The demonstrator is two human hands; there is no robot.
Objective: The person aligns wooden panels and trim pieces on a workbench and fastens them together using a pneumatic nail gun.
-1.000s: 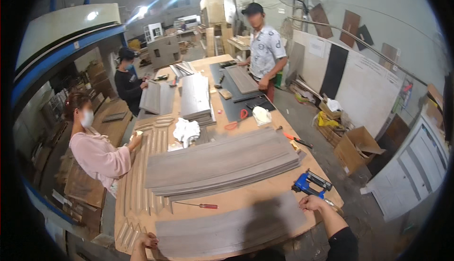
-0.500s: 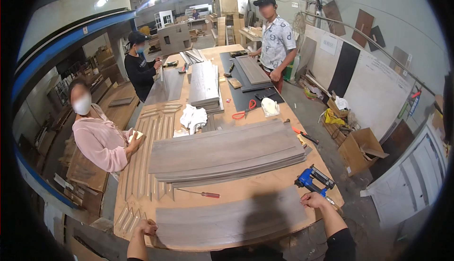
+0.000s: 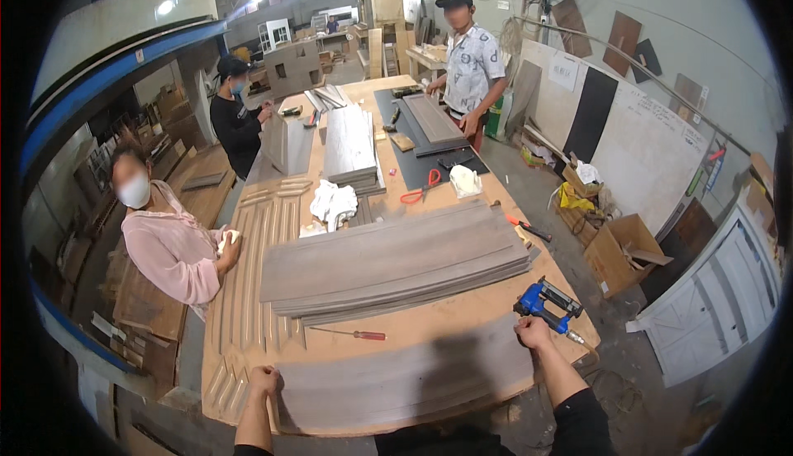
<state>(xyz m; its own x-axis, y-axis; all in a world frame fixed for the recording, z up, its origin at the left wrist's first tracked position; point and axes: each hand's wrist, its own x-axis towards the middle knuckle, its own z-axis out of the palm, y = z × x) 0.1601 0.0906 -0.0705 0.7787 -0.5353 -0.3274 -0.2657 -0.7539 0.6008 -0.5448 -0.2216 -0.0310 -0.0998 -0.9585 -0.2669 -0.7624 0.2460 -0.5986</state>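
Note:
A long grey wood-grain panel (image 3: 355,386) lies along the near edge of the table, with a shadow over its middle. My left hand (image 3: 265,380) is closed at its left end, the fingers curled at the upper left corner. At the right end my right hand (image 3: 533,333) pinches the panel's upper right corner. Just above that hand, a blue nail gun (image 3: 547,301) with an air hose rests on the table. Beyond the panel, a red-handled screwdriver (image 3: 368,335) lies before a stack of similar grey panels (image 3: 388,249).
Several narrow wooden strips (image 3: 263,291) cover the table's left side, beside a person in pink (image 3: 169,245). Farther off are a white cloth (image 3: 334,205), red-handled scissors (image 3: 429,182) and two more people at the table. A cardboard box (image 3: 624,254) stands on the floor at right.
Both my hands have moved slightly away from me with the panel's ends, which has shifted toward the stack. My view has also turned a little.

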